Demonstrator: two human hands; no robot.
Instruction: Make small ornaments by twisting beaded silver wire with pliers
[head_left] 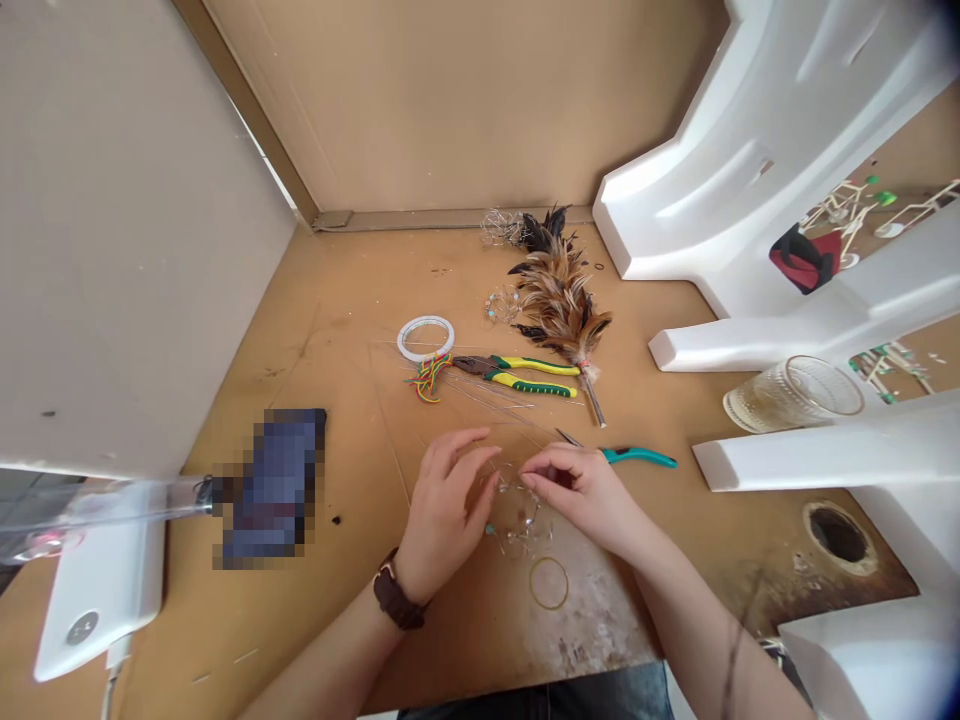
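Near the table's front, my left hand (451, 500) has its fingers apart and curved beside thin wire; a dark watch is on that wrist. My right hand (581, 485) is pinched at thumb and forefinger on the end of a fine wire piece (507, 478) between the hands. Below them lies a tangle of silvery wire (525, 538) with small beads, and nearer me a yellow ring (549, 583). Teal-handled pliers (641, 457) lie beyond my right hand, partly hidden by it. Whether my left fingertips touch the wire is too small to tell.
Yellow-green pliers (525, 375), a white ring (426, 339), coloured threads (433, 378) and a feather bundle (559, 290) lie farther back. A glass (795, 393) stands among white frames (765, 460) at right. A pixelated object (274, 485) and white device (105, 570) are left.
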